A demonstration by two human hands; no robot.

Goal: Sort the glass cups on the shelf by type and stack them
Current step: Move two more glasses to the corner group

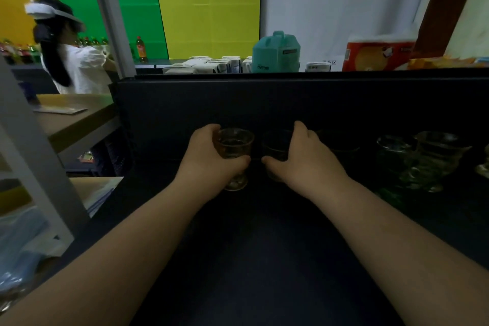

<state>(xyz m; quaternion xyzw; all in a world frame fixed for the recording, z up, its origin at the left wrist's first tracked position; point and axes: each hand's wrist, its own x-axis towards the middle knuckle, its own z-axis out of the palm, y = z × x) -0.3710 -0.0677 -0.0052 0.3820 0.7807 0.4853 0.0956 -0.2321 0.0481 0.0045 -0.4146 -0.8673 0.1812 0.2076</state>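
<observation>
On the dark shelf, my left hand is wrapped around a clear footed glass cup, thumb in front and fingers behind. Beside it, my right hand grips a second, darker glass cup that is hard to make out against the black back panel. Another dim cup stands just right of that hand. Farther right stand a green-tinted glass and a patterned footed glass, close together.
A black back panel walls off the shelf behind the cups. A grey shelf post rises at the left. Beyond the panel are cartons, a teal jug and an orange package. A person stands at the far left.
</observation>
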